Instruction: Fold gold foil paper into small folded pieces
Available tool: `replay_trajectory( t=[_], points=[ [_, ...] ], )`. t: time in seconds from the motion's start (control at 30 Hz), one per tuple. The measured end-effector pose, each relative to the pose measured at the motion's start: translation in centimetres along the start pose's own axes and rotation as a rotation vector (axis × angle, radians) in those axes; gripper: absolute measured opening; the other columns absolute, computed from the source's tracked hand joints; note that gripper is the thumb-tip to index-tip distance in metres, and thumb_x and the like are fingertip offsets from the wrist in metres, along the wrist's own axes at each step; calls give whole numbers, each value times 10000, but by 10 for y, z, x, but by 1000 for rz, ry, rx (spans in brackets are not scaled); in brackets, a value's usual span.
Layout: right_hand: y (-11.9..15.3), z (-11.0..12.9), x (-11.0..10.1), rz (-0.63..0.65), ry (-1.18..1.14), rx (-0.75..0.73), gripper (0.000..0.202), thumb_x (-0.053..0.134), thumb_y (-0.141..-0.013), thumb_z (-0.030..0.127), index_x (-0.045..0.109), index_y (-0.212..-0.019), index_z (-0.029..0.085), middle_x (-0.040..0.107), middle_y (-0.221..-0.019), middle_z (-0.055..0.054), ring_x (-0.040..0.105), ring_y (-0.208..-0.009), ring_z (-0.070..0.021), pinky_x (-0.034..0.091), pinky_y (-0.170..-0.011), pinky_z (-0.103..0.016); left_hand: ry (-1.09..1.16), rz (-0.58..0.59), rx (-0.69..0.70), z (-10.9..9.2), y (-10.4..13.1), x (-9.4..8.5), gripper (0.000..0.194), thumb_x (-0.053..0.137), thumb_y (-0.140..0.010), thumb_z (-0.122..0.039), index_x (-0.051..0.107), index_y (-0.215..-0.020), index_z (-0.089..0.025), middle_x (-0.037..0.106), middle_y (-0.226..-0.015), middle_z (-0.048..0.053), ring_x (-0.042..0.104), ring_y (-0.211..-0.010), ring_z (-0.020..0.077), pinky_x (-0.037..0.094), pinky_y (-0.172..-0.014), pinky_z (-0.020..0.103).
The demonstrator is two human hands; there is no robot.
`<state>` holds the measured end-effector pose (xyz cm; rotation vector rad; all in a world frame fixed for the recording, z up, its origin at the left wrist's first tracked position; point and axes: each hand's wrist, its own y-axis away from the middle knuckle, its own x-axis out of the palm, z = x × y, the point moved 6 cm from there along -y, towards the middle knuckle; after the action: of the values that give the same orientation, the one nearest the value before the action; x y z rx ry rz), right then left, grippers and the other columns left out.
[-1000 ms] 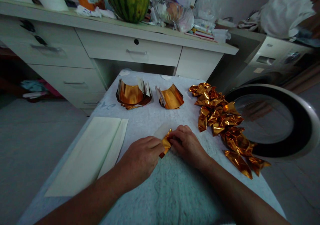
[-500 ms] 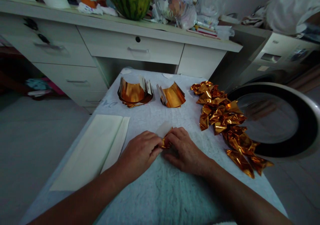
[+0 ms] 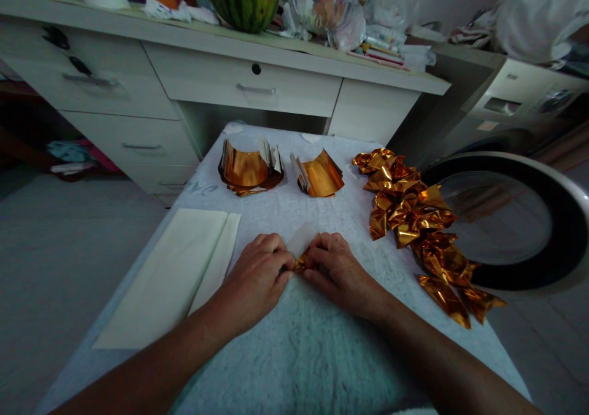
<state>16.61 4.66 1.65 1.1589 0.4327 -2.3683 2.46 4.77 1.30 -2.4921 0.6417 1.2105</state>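
In the head view, the left hand [image 3: 264, 271] and right hand [image 3: 338, 271] pinched a small piece of gold foil [image 3: 302, 260] between them, low over the middle of the surface [image 3: 322, 353] (whether it touched was hidden). The step looked like folding or twisting; the next move probably called for an even grip from both sides.

One head-worn view faces forward and down across the table [image 3: 317, 347] from close above.
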Motion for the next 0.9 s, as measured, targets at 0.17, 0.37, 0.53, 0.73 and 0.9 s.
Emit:
replay_trajectory(
  t=[0.17, 0.37, 0.53, 0.73, 0.9],
  points=[
    [-4, -3, 4, -22, 16, 45, 92, 596, -896, 159, 626, -810, 175, 584, -950, -58, 486, -938, -209, 381, -859, -385, -43, -11, -19, -2, -2, -1, 185, 515, -901, -182, 646, -771, -188, 559, -885, 48, 507, -914, 234, 424, -807, 409],
    [-5, -3, 6, -102, 30, 63, 119, 635, -837, 143, 594, -730, 174, 577, -889, -49, 490, -882, -202, 380, -820, -373, -119, -53, -33, -3, -2, -1, 180, 531, -886, -183, 641, -744, -192, 553, -856, 42, 504, -880, 222, 427, -773, 385],
    [-5, -5, 8, -126, 18, 71, 135, 651, -824, 139, 591, -709, 175, 578, -871, -45, 494, -863, -197, 377, -818, -374, -122, -59, -53, -3, -1, -3, 132, 578, -866, -218, 640, -751, -196, 562, -869, 45, 507, -903, 240, 421, -776, 398],
    [-6, -6, 9, -133, 34, 81, 140, 650, -811, 127, 581, -699, 175, 571, -871, -45, 493, -856, -197, 377, -808, -372, -178, -51, -65, -3, -2, -1, 139, 567, -858, -203, 626, -733, -191, 559, -867, 47, 511, -898, 245, 412, -771, 406],
    [-7, -7, 9, -143, 38, 92, 153, 662, -788, 113, 565, -687, 174, 567, -856, -44, 491, -847, -197, 377, -804, -370, -191, -80, -65, -1, -2, 0, 114, 590, -831, -188, 619, -721, -195, 563, -864, 44, 514, -891, 240, 412, -778, 403]
  ],
)
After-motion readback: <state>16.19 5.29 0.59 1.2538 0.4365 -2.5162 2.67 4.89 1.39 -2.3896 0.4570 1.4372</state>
